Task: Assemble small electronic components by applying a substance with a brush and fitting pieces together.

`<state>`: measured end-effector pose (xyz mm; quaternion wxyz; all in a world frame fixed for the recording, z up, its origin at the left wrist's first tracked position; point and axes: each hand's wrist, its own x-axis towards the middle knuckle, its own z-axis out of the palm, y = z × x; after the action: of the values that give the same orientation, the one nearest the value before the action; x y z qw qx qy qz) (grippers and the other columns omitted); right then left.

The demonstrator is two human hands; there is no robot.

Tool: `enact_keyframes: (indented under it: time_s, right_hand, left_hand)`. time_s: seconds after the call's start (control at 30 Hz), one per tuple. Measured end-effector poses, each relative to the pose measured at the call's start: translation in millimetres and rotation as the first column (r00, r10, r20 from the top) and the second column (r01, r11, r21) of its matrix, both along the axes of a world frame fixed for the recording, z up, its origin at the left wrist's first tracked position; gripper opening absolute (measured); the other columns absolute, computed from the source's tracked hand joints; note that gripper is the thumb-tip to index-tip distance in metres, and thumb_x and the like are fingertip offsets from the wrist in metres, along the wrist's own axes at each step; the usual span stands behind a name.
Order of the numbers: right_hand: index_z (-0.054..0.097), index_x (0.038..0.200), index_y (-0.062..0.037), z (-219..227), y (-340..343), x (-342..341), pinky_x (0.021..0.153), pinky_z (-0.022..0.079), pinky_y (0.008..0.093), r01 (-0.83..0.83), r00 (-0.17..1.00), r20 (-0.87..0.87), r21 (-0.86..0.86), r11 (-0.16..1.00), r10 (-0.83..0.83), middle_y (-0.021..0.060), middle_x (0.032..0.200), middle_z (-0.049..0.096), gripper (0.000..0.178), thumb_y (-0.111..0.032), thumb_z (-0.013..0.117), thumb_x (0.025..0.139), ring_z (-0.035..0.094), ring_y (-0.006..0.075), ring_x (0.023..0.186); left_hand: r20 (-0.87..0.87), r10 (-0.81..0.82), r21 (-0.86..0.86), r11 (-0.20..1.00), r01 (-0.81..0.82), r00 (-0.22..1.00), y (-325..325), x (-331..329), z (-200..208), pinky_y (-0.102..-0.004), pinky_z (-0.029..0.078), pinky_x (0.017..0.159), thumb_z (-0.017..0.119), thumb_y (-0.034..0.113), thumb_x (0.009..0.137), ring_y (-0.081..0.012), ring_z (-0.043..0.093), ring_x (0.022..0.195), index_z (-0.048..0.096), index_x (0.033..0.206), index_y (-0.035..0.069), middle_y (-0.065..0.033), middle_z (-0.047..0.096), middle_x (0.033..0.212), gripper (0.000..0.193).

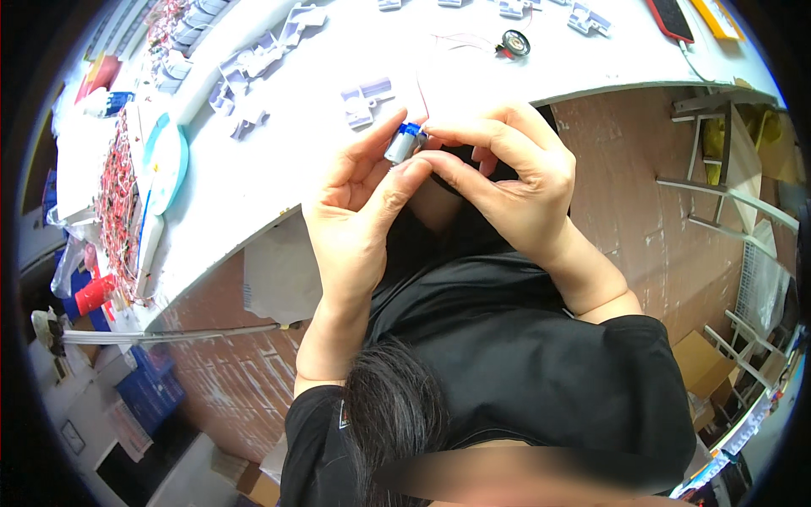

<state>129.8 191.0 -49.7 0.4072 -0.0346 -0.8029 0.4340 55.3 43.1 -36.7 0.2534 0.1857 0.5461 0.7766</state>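
Just past the table's near edge, my left hand [359, 182] is closed on a small silver motor [400, 149] with a blue end cap, gripping it between thumb and fingers. My right hand [515, 160] meets it from the other side, its thumb and index finger pinched close to the blue end. From this pinch a thin reddish wire [421, 89] runs up over the white tabletop; its end is hidden by the fingertips. A pale grey plastic housing piece [366, 101] lies right beyond my left fingers.
More grey plastic pieces [245, 72] form a row at left. At the back lie a small round speaker [514, 44] with wires and a red-edged phone [672, 19] on a cable. Bundled red wires [118, 207] and a turquoise dish [166, 165] are far left. A chair frame [731, 169] stands right.
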Motion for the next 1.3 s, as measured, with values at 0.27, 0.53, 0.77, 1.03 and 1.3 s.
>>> enact_keyframes:
  time_s: [0.27, 0.53, 0.77, 1.03, 1.3]
  right_hand:
    - [0.076, 0.095, -0.0070, 2, 0, 2, 0.052, 0.044, 0.0212, 0.003, 0.998, 0.058, -0.116, 0.993, 0.003, 0.0011, 0.081, 0.068, 0.019, -0.006, 0.080, 0.076, 0.053, 0.0066, 0.059]
    - [0.075, 0.099, -0.0041, 5, 12, 7, 0.056, 0.033, 0.0135, -0.109, 0.962, 0.167, -0.488, 0.866, 0.214, -0.0047, 0.087, 0.068, 0.013, -0.001, 0.075, 0.087, 0.043, -0.0035, 0.064]
    - [0.073, 0.103, -0.0102, 23, 33, -11, 0.091, 0.050, 0.0356, -0.284, 0.958, 0.091, 0.225, 0.932, 0.271, 0.0025, 0.091, 0.069, 0.023, -0.012, 0.077, 0.080, 0.063, 0.0237, 0.102]
    - [0.075, 0.101, -0.0099, 27, 61, -31, 0.089, 0.052, 0.0316, -0.407, 0.913, 0.129, 0.194, 0.893, 0.388, 0.0047, 0.095, 0.072, 0.022, -0.006, 0.078, 0.080, 0.063, 0.0191, 0.101]
    - [0.078, 0.097, -0.0100, 19, 51, -66, 0.091, 0.047, 0.0298, -0.212, 0.977, 0.041, 0.332, 0.919, 0.211, 0.0015, 0.099, 0.076, 0.019, -0.006, 0.079, 0.079, 0.063, 0.0156, 0.101]
  left_hand:
    - [-0.037, -0.017, -0.013, 1.000, 0.017, 0.999, 0, 4, -1, -0.0310, 0.054, 0.097, 0.063, -0.002, 0.095, -0.0206, 0.066, 0.109, 0.056, 0.132, -0.007, -0.0177, 0.065, 0.122, 0.038]
    - [-0.063, -0.042, -0.063, 0.997, 0.038, 0.997, -4, 2, 1, -0.0319, 0.056, 0.094, 0.063, -0.001, 0.096, -0.0233, 0.069, 0.105, 0.055, 0.133, -0.008, -0.0190, 0.067, 0.120, 0.038]
    - [-0.045, -0.082, -0.087, 0.993, 0.078, 0.996, -15, -10, 9, -0.0311, 0.057, 0.092, 0.066, -0.003, 0.093, -0.0232, 0.070, 0.103, 0.051, 0.124, -0.004, -0.0215, 0.068, 0.115, 0.034]
    - [-0.547, -0.075, -0.318, 0.940, -0.124, 0.834, -17, -58, 14, -0.0273, 0.055, 0.083, 0.078, 0.004, 0.085, -0.0140, 0.071, 0.092, 0.064, 0.113, 0.000, -0.0084, 0.073, 0.104, 0.032]
    - [-0.736, -0.307, -0.520, 0.827, -0.213, 0.603, -22, -87, 3, -0.0354, 0.049, 0.100, 0.081, 0.014, 0.079, -0.0246, 0.065, 0.115, 0.055, 0.140, 0.013, -0.0093, 0.072, 0.116, 0.066]
